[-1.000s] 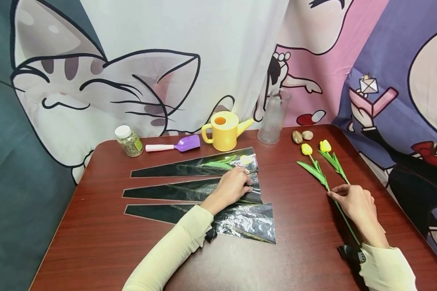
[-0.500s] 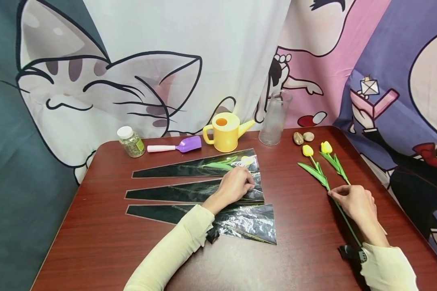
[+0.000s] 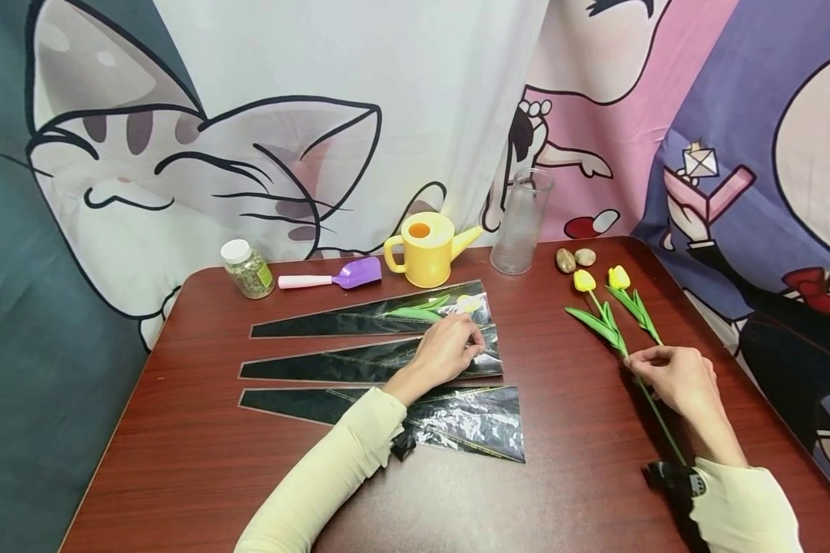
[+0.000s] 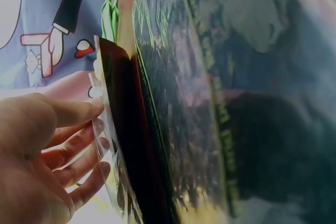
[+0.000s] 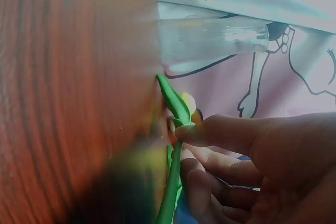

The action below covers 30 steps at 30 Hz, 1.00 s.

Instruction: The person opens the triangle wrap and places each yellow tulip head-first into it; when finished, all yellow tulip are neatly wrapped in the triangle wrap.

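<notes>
pinching the open edge of the middle clear cellophane flower sleeve (image 3: 380, 361), the left hand (image 3: 446, 352); the right hand (image 3: 674, 376) grips a yellow artificial tulip's green stem (image 3: 605, 322).

Three sleeves (image 3: 380, 361) lie mid-desk (image 3: 180, 476); jar (image 3: 247, 268), scoop (image 3: 335, 276), watering can (image 3: 425, 247), vase (image 3: 521, 222) line the far edge; tulips (image 3: 609, 307) lie right.

Glossy clear plastic sleeves (image 3: 380, 361); polished wood-grain table (image 3: 567, 476); ribbed glass vase (image 3: 521, 223); cloth backdrop (image 3: 360, 100).
</notes>
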Each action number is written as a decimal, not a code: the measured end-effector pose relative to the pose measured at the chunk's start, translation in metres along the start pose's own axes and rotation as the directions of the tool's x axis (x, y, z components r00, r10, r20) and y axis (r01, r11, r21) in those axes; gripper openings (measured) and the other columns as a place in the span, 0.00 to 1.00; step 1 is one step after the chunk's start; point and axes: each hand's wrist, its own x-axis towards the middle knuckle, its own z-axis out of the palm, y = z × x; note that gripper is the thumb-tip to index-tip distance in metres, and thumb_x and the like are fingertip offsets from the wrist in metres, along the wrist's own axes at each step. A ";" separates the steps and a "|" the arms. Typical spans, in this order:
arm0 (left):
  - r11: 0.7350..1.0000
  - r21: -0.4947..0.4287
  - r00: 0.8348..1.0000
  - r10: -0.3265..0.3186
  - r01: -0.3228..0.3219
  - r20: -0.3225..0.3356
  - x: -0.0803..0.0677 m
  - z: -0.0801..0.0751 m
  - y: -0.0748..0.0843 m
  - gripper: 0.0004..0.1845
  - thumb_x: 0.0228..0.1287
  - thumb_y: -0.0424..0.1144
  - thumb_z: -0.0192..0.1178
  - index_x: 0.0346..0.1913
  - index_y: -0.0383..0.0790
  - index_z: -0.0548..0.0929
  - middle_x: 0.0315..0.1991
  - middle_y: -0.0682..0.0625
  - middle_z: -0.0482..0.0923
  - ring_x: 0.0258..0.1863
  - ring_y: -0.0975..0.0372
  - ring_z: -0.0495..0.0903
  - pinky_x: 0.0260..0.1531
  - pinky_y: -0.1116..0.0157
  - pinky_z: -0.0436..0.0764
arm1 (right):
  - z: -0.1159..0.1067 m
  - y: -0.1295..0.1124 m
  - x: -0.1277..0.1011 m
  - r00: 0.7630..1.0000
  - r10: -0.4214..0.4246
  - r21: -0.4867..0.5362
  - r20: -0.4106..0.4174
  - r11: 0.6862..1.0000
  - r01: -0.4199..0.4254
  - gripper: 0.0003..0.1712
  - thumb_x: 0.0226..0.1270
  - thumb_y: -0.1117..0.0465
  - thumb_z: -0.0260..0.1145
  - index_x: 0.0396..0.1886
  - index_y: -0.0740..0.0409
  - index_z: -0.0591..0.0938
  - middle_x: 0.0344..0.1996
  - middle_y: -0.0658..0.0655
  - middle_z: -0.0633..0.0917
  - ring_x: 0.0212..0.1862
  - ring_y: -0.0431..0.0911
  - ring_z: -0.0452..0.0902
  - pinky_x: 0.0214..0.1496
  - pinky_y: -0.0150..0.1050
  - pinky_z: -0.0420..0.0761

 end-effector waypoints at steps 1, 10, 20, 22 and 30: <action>1.000 -0.002 1.000 0.000 0.000 0.001 0.000 0.000 0.000 0.02 0.62 0.43 0.68 0.33 0.51 0.87 0.34 0.60 0.77 0.38 0.64 0.76 0.43 0.66 0.75 | -0.001 -0.001 0.000 1.000 0.000 0.015 0.004 1.000 0.000 0.20 0.63 0.48 0.69 0.37 0.62 0.88 0.19 0.51 0.85 0.16 0.44 0.81 0.22 0.38 0.73; 1.000 -0.022 1.000 -0.022 0.022 -0.011 0.000 -0.002 0.001 0.03 0.63 0.44 0.68 0.32 0.52 0.87 0.34 0.60 0.77 0.36 0.66 0.75 0.41 0.67 0.75 | -0.005 -0.003 0.000 0.991 0.059 0.240 0.118 0.967 -0.086 0.27 0.63 0.46 0.70 0.46 0.67 0.86 0.24 0.56 0.87 0.21 0.46 0.83 0.24 0.39 0.81; 1.000 -0.001 1.000 -0.018 0.018 -0.001 0.001 -0.003 0.001 0.03 0.62 0.45 0.69 0.32 0.52 0.88 0.34 0.60 0.77 0.38 0.65 0.75 0.42 0.66 0.75 | -0.008 -0.016 0.005 0.957 0.089 0.609 0.275 0.754 -0.245 0.05 0.62 0.54 0.72 0.34 0.49 0.91 0.23 0.48 0.86 0.24 0.40 0.81 0.25 0.37 0.82; 1.000 0.007 1.000 -0.019 0.019 -0.002 0.001 -0.003 0.001 0.03 0.61 0.45 0.69 0.32 0.52 0.88 0.34 0.60 0.77 0.39 0.65 0.75 0.42 0.66 0.75 | -0.005 -0.020 0.007 0.940 0.082 0.696 0.330 0.652 -0.301 0.04 0.64 0.57 0.71 0.33 0.46 0.91 0.26 0.46 0.87 0.26 0.38 0.81 0.26 0.34 0.82; 1.000 -0.008 1.000 -0.022 0.022 -0.013 0.002 -0.002 0.003 0.03 0.61 0.45 0.69 0.32 0.52 0.89 0.34 0.61 0.78 0.41 0.64 0.76 0.45 0.65 0.75 | 0.013 -0.042 0.014 0.879 0.160 0.887 0.449 0.040 -0.461 0.10 0.67 0.68 0.66 0.30 0.55 0.90 0.31 0.51 0.88 0.32 0.41 0.84 0.35 0.35 0.83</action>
